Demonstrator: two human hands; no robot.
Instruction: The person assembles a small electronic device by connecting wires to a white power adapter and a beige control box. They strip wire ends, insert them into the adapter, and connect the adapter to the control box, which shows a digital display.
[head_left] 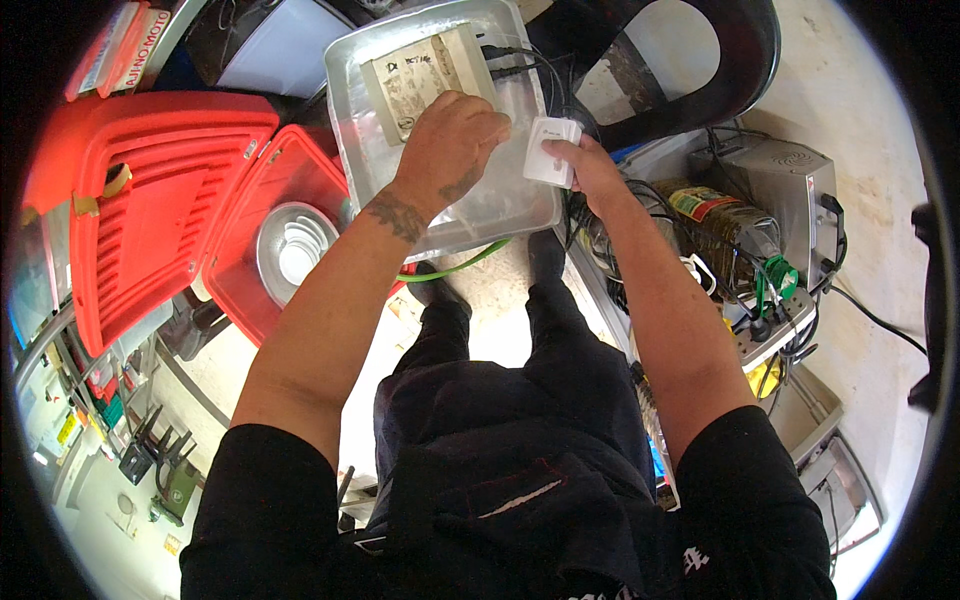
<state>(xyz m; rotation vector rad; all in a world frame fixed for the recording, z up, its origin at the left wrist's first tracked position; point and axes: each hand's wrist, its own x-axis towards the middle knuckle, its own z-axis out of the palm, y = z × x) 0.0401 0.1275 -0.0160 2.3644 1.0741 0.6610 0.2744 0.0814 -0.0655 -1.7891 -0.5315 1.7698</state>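
Observation:
A shallow silver metal tray (pixel 352 150) lies in front of me. Inside it, at the far end, sits a flat beige box (pixel 420 78) with handwriting on top; black cables run beside its right edge. Above the tray and partly over this box is my left hand (pixel 448 140), closed with its fingers curled; whatever they pinch, if anything, is hidden. My right hand (pixel 592 172) grips a flat white plastic case (pixel 548 150) with rounded corners at the tray's right edge, thumb on its face.
At left, a red cooler box (pixel 340 178) with its lid (pixel 165 200) raised holds a metal bowl (pixel 268 262) and white dishes. To the right are a large oil bottle (pixel 722 222), a grey metal appliance (pixel 800 185), a power strip (pixel 775 335) and tangled cables. A black chair (pixel 745 50) stands beyond.

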